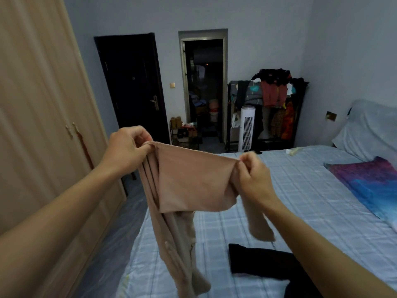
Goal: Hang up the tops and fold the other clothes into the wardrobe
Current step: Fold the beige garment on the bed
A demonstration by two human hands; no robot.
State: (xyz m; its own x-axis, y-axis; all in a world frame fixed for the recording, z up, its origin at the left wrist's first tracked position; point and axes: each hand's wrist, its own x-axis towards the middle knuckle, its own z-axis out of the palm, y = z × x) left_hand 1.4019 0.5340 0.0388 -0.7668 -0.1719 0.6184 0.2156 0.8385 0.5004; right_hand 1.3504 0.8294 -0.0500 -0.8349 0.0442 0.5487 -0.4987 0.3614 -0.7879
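I hold a beige stretchy garment (191, 181) up in the air above the bed. My left hand (126, 147) pinches its upper left corner, and my right hand (254, 175) pinches the upper right corner. The top part is stretched flat between my hands. Long narrow parts hang down from it, most of them bunched below my left hand. A black garment (260, 262) lies on the bed below my right forearm. The light wooden wardrobe (43, 117) stands at the left with its doors closed.
The bed (300, 190) has a blue checked sheet, a purple and blue cloth (367, 183) at the right and a covered pillow (369, 130). A clothes rack (272, 97), a white tower fan (247, 127), a shoe shelf (185, 132) and two doorways stand at the far wall.
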